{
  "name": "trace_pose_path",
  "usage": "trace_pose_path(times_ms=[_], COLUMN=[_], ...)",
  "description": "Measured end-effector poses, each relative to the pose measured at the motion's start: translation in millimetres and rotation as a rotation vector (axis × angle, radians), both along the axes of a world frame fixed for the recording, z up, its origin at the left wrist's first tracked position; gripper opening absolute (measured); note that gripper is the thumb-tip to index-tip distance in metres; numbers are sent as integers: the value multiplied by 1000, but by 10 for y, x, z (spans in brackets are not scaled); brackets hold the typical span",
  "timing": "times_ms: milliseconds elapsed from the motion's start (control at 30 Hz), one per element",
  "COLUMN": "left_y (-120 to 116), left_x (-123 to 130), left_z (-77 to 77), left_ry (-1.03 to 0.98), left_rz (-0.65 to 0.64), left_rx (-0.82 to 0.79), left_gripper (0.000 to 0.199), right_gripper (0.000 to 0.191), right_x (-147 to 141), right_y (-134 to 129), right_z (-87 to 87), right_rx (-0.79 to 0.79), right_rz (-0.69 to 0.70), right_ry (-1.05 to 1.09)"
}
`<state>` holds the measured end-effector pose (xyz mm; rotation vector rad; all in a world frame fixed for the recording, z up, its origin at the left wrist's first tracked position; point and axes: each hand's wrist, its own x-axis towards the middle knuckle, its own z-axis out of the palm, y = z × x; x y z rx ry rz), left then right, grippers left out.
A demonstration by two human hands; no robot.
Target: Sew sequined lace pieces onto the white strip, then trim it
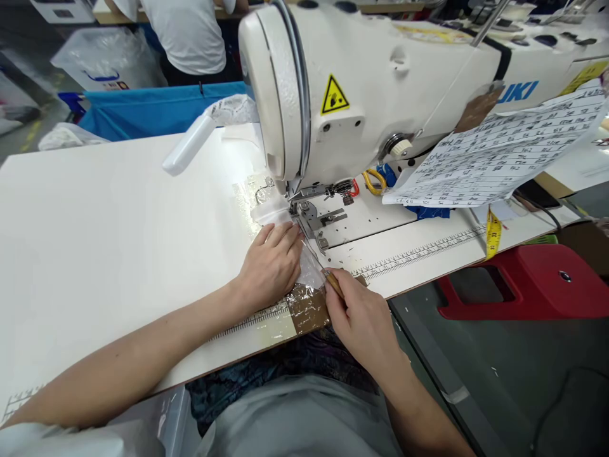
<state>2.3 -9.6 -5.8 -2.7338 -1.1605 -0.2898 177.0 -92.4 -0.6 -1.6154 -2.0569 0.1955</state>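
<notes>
Left hand [271, 266], flattened, pressed thin white fabric [272, 211], apparently steadying it; right hand [364, 317] gripped slim wooden-handled metal awl [333, 284], likely for precision.

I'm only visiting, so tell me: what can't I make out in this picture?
All in the head view:
- White cloth: partly hidden under the left hand.
- Wooden handle: its rear end is hidden by the right hand.
- Writing on the paper sheet: too small and blurred to read.
- Co-worker: head cut off by the top edge.
</notes>
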Motion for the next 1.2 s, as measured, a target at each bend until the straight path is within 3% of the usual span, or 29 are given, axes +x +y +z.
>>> trace_pose_path(times_ms=[367,667,1200], left_y=[-63,-82,-79], left_x=[32,28,22], left_z=[31,16,18], left_ry=[23,-6,11], left_rz=[-10,-16,-10], left_rx=[-20,-65,-53], left_gripper=[44,46,44], right_gripper=[26,27,27], right_x=[270,289,295], right_y=[-58,-42,-40], right_z=[-4,-53,-83], right_rx=[-56,-108,-43], right_rz=[-117,-115,-115], right_ry=[116,116,120])
